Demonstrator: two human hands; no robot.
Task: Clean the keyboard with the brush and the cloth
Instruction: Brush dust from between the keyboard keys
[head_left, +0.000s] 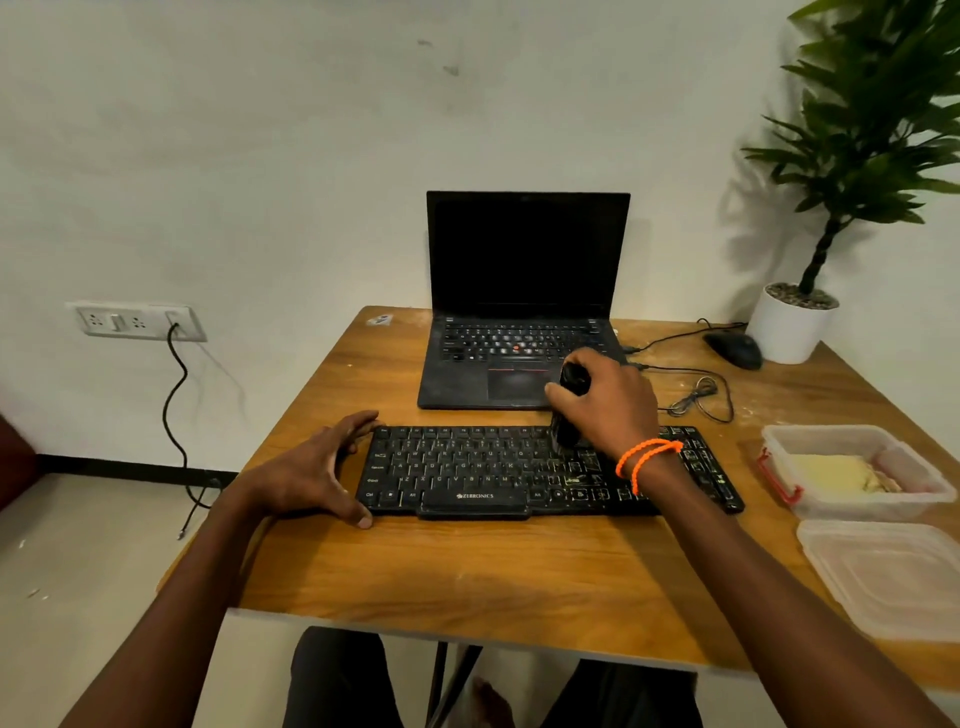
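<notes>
Gripping a black brush (570, 410) upright in the right hand (608, 400), fingers (558, 391) curled round its handle, bristles down on the black keyboard (467, 470) at frame centre on the wooden surface (467, 566). Bracing the keyboard's left edge with the left hand (311, 475), fingers spread.

Dim warm light, soft shadows, warped edges

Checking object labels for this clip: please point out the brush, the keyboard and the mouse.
brush (565, 434): head view, on its bristle end below the right hand's fingers.
keyboard (457, 467): head view, on the letter keys left of centre.
mouse (733, 349): head view, on its top shell.
</notes>
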